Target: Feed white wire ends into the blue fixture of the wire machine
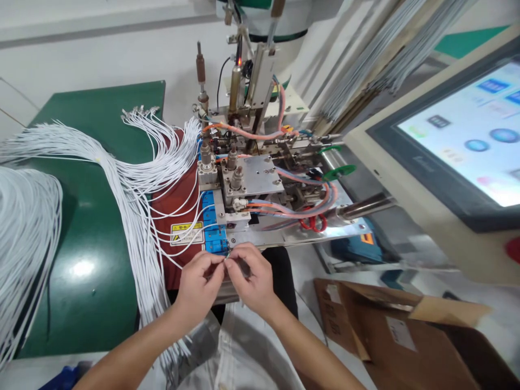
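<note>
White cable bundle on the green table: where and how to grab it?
I'd take the white cable bundle at its bend, from above, with a full wrap: strands look drawn together there, while the run toward the machine spreads loose. The green table backs it from below.

Both hands (199, 287) (254, 279) nearly meet, fingertips (233, 267) pinched, forearms (140, 341) (303, 338) angled inward.

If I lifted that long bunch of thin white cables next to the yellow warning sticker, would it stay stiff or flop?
Probably flop: the long bunch of thin white cables curves across the shiny green tabletop. It may feel fairly heavy, with so many gathered together. Some might tangle, since they spread loosely.
</note>
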The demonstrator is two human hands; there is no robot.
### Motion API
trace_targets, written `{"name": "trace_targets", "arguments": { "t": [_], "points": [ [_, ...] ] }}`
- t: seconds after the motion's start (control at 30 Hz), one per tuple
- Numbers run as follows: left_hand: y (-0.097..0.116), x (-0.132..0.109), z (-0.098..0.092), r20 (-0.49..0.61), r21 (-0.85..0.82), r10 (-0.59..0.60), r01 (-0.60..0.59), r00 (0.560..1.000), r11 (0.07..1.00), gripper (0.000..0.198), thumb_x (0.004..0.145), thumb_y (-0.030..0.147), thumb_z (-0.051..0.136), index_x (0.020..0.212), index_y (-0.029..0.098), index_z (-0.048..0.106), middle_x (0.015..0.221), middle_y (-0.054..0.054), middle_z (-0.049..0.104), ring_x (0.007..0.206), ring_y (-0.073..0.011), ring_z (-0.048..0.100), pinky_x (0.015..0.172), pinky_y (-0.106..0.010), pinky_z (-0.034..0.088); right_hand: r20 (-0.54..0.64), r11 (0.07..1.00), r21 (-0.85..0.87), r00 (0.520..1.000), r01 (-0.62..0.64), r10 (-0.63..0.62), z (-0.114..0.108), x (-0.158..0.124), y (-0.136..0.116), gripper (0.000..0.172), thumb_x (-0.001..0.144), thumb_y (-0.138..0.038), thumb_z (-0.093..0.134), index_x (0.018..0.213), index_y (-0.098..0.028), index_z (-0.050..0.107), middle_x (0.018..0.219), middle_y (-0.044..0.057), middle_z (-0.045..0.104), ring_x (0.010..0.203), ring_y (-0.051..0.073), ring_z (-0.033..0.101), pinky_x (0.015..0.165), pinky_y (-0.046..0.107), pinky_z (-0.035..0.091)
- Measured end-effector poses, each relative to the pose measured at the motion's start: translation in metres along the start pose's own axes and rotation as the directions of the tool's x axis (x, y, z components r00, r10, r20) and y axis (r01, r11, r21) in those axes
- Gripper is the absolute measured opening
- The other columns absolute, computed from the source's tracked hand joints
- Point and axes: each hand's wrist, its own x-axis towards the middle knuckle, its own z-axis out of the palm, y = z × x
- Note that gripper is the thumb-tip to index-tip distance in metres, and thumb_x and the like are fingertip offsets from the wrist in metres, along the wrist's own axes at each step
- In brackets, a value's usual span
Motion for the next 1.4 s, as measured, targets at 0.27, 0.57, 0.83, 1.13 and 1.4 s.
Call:
{"name": "trace_targets", "arguments": {
  "t": [0.27, 0.57, 0.83, 1.13, 1.4],
  "points": [
    [0.009, 0.009, -0.022, 0.338, 0.195, 0.046, -0.118, 0.94, 0.974, 0.018, 0.078, 0.015, 0.05, 0.067, 0.018, 0.063, 0.064, 0.001, 0.059, 0.061, -0.0106, 0.053, 0.055, -0.02, 0.041, 0.476, 0.997, -0.074, 0.879, 0.021, 0.017, -0.026, 0.021, -0.006, 0.012, 0.073, -0.011, 0.051, 0.064, -0.019, 0.055, 0.062, -0.001, 0.052, 0.058, 0.012, 0.048, 0.054, 0.023, 0.039],
    [0.004, 0.005, -0.008, 0.028, 0.018, -0.038, 0.037, 0.999, 0.999, 0.015, 0.079, 0.025, 0.053, 0.075, 0.017, 0.065, 0.064, 0.0, 0.058, 0.051, -0.0093, 0.054, 0.051, -0.021, 0.044, 0.065, 0.974, 0.09, 0.977, -0.207, 0.202, -0.003, 0.001, -0.005, 0.02, 0.078, -0.02, 0.053, 0.058, -0.018, 0.055, 0.058, 0.0, 0.052, 0.057, 0.013, 0.049, 0.055, 0.025, 0.04],
    [-0.008, 0.002, -0.004, 0.05, -0.018, -0.056, 0.057, 0.997, 0.998, 0.014, 0.078, 0.021, 0.054, 0.084, 0.017, 0.066, 0.072, -0.002, 0.061, 0.056, -0.0101, 0.057, 0.054, -0.02, 0.047, 0.138, 0.804, 0.324, 0.865, -0.499, 0.482, -0.001, 0.005, 0.0, 0.009, 0.069, -0.023, 0.061, 0.065, -0.016, 0.061, 0.063, 0.001, 0.058, 0.057, 0.012, 0.051, 0.055, 0.024, 0.042],
    [-0.002, 0.002, -0.002, 0.075, -0.141, -0.199, 0.208, 0.977, 0.968, 0.017, 0.079, 0.027, 0.053, 0.091, 0.015, 0.059, 0.067, 0.0, 0.061, 0.055, -0.0101, 0.057, 0.054, -0.021, 0.047, 0.073, 0.907, 0.173, 0.923, -0.384, 0.377, -0.002, 0.001, 0.002, 0.012, 0.073, -0.02, 0.058, 0.061, -0.017, 0.06, 0.062, 0.001, 0.057, 0.059, 0.013, 0.052, 0.057, 0.024, 0.041],
    [-0.006, 0.022, -0.031, 0.202, 0.347, 0.035, -0.105, 0.979, 0.932, 0.015, 0.081, 0.02, 0.051, 0.091, 0.021, 0.062, 0.081, -0.001, 0.061, 0.072, -0.0141, 0.058, 0.07, -0.027, 0.047, 0.028, 0.944, -0.06, 0.944, -0.326, 0.328, -0.001, 0.006, 0.022, 0.014, 0.076, -0.022, 0.051, 0.063, -0.017, 0.056, 0.061, 0.0, 0.054, 0.056, 0.012, 0.049, 0.055, 0.024, 0.04]
  ]
}}
